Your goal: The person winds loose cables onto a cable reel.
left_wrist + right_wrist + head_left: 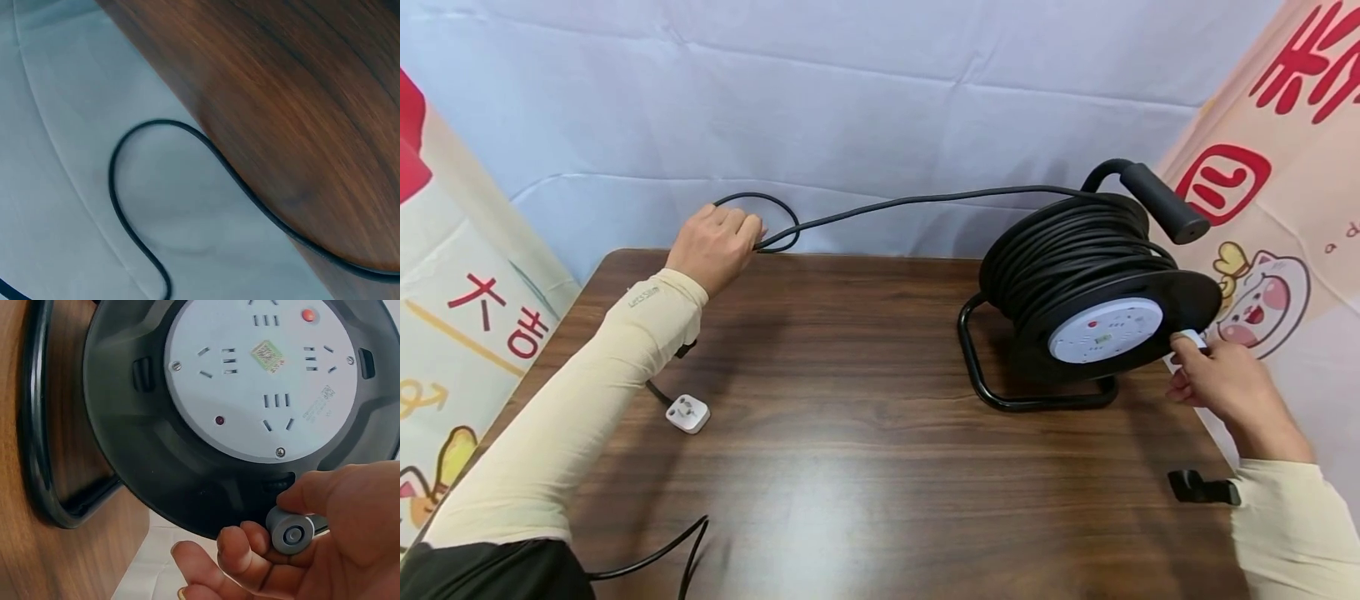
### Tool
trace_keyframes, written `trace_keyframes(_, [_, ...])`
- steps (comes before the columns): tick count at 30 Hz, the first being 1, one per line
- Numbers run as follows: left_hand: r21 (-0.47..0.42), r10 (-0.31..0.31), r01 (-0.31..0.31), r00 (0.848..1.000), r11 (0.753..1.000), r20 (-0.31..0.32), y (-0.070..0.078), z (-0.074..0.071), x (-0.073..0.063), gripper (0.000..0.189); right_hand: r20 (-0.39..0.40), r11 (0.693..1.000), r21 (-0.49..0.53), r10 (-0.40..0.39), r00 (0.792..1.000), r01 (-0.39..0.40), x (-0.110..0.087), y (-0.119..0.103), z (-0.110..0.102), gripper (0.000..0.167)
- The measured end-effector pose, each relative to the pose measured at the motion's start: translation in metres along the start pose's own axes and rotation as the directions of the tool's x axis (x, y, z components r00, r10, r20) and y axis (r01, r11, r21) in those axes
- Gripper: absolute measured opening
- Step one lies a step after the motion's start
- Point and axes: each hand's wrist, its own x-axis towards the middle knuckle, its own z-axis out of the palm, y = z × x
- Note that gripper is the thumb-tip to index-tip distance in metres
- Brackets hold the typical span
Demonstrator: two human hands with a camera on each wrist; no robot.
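Note:
A black cable reel [1067, 292] stands on its tube frame at the right of the table, wound with black cable. On its near side is a white socket panel [262, 381] with a red button. My right hand [1232, 383] pinches the small grey crank knob [291, 532] at the rim of the reel's disc between thumb and fingers. Far to the left, my left hand [715, 246] grips the black cable [917, 200], which runs taut-looking from the top of the reel. Past that fist the cable bends into a loop [156, 122] beyond the table's back edge.
A white plug [687, 413] lies on the table below the left forearm. More cable [655, 554] curves near the front left. The reel's carrying handle [1165, 204] juts up at the right. Behind the wooden table [865, 467] hangs a white cloth [865, 100].

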Motion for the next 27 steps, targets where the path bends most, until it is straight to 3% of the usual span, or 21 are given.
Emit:
trace_keyframes(6, [-0.017,0.0,0.0,1.0,1.0,-0.001,0.002,0.001,0.003,0.034,0.011,1.0,-0.026,-0.005,1.0,0.006,0.001,0.005,0.002,0.058])
trace_keyframes(12, [-0.042,0.008,-0.01,0.999,0.999,-0.04,0.001,0.001,0.005,0.033,0.02,0.999,-0.045,-0.017,1.0,0.018,0.002,0.005,0.005,0.059])
trace_keyframes(27, [-0.074,0.012,-0.014,1.0,0.997,-0.027,0.003,0.0,0.005,0.033,0.017,0.995,-0.093,-0.033,0.999,0.035,0.001,0.01,0.016,0.055])
